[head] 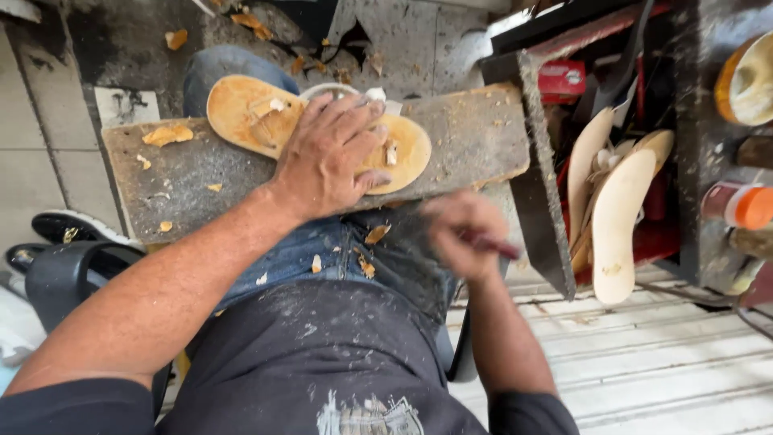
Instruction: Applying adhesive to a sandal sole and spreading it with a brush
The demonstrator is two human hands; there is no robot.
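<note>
A tan shoe sole point(258, 113) lies flat on a scuffed work board point(475, 137) across the person's lap. The left hand point(326, 157) presses down on it, fingers spread. The right hand point(459, 234), blurred, pinches a thin dark-red tool point(493, 245) nearer, right of the sole. If the pressing hand slackens, the sole could slide off the scrap-strewn board. More soles point(616, 217) stand at the right.

I see two packaged items, both on the right side. A small red box point(562, 78) with a pale label patch sits at about 1 o'clock, tucked in the crate just behind the grey board's far end. At 3 o'clock, on the dark shelf edge, lies a cylindrical container point(737, 205) on its side, reddish-brown body, orange cap.
</note>
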